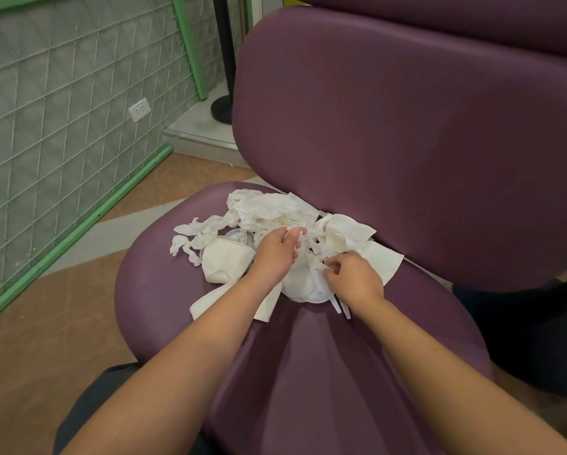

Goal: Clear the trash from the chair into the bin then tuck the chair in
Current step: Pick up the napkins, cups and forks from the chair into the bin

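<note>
Purple padded chair [390,152], seat [164,290] facing the camera, tall rounded backrest upright behind it. Heaped at the back of the seat, against the foot of the backrest: white trash [275,218]. Crumpled tissue [259,208] on top at the rear, a twisted, torn strip [190,238] trailing off to the left. Squashed paper cup [226,261] on its side at the left of the heap, clear plastic lid [238,238] just behind it. Folded napkins [347,234] to the right, one flat napkin [206,303] at the front edge. Thin white plastic straws [336,308] poking out toward the front, beside a round white lid [303,289].
</note>
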`<state>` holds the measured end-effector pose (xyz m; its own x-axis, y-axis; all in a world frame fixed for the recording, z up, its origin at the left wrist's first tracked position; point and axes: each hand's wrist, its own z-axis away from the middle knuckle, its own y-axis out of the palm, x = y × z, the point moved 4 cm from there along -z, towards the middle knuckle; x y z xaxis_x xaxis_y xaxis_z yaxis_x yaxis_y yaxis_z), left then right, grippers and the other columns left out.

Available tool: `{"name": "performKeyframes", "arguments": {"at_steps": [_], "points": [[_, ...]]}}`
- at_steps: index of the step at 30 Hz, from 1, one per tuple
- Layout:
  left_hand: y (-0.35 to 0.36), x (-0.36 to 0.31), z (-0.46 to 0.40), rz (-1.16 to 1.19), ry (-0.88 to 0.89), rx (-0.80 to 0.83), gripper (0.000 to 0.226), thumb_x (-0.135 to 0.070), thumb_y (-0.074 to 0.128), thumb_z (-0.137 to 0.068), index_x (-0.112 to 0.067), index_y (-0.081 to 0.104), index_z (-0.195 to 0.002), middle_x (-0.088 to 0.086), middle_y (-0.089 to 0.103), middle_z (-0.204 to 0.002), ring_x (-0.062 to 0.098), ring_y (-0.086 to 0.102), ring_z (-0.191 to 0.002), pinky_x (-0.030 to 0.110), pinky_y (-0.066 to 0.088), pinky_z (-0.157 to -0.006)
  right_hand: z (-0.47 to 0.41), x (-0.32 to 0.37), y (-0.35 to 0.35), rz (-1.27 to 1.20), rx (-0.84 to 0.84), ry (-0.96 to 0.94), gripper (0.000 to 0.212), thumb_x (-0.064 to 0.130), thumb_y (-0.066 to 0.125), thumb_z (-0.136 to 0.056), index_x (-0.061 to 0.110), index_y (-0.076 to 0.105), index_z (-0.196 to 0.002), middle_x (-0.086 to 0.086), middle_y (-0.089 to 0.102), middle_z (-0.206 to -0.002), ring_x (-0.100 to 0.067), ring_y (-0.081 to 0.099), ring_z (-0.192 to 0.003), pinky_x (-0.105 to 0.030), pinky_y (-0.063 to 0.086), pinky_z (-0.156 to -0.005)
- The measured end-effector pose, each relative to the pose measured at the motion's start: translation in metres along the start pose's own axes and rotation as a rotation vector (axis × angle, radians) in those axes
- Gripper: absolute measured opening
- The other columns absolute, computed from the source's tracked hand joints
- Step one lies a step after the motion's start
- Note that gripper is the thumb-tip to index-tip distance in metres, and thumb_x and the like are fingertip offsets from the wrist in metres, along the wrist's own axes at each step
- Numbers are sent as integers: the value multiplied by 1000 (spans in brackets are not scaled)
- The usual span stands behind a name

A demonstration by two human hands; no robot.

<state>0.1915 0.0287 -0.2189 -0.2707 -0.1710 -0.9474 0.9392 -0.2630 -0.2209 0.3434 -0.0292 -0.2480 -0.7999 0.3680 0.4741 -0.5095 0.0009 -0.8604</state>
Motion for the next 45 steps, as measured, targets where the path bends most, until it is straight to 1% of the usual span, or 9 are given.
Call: {"name": "performKeyframes", "arguments": {"at_steps": [10,14,19,23,26,32,37,40,45], "points": [[-9,-4,7,-6,-35,-39,27,-35,33,-104,-18,52,-95,-1,62,-90,11,55,-60,25,41,-60,16,10,-15,-119,-209,-99,17,34,52,-96,27,67,-103,11,56,-101,-13,54,-99,-31,46,-71],[-1,-7,13,-26,-34,11,32,-48,35,-101,-19,49,-105,-5,65,-109,12,61,-86,32,51,-77,25,27,-40,-269,-274,-191,13,35,56,-94,28,67,-97,14,57,-97,-11,56,-91,-32,49,-74],[8,-18,22,-53,-49,56,77,-83,31,-79,-20,48,-121,-8,62,-124,18,54,-119,43,42,-103,36,47,-70,-502,-263,-239,8,30,61,-92,26,68,-90,14,64,-90,-4,57,-75,-22,46,-70],[15,-24,30,-11,-26,150,86,-81,39,-79,-12,44,-130,-3,60,-123,10,57,-114,32,44,-100,38,54,-85,-789,-259,-165,7,25,63,-92,24,70,-92,8,68,-80,-5,59,-69,-16,46,-64],[19,-24,36,-23,47,225,50,-57,51,-91,-15,48,-119,-10,63,-96,-9,63,-79,10,48,-70,36,54,-91,-926,-287,-107,7,23,64,-92,21,70,-92,3,72,-83,-11,65,-71,-24,50,-68],[19,-18,35,43,-3,235,39,-40,53,-97,-10,50,-122,-5,64,-85,4,62,-63,21,47,-58,40,40,-96,-925,-404,-97,16,17,59,-93,29,69,-94,3,71,-88,-12,65,-71,-31,52,-72],[16,-17,33,231,-146,186,38,-39,47,-98,-13,62,-122,8,70,-111,22,67,-103,38,51,-91,54,40,-65,-737,-237,-202,23,16,58,-95,28,68,-112,10,69,-106,-1,61,-89,-18,48,-75],[13,-22,37,406,-232,212,34,-26,40,-98,-11,68,-111,8,70,-101,19,67,-89,32,52,-79,62,52,-41,-548,-121,-356,45,21,71,-86,24,60,-129,17,59,-121,4,51,-111,-11,40,-93],[12,-26,45,533,-233,384,45,-29,29,-94,-15,65,-117,7,68,-97,16,64,-86,38,46,-89,56,50,-36,-726,-222,-146,20,14,71,-85,23,73,-103,15,69,-98,4,62,-84,-14,46,-76]]}}
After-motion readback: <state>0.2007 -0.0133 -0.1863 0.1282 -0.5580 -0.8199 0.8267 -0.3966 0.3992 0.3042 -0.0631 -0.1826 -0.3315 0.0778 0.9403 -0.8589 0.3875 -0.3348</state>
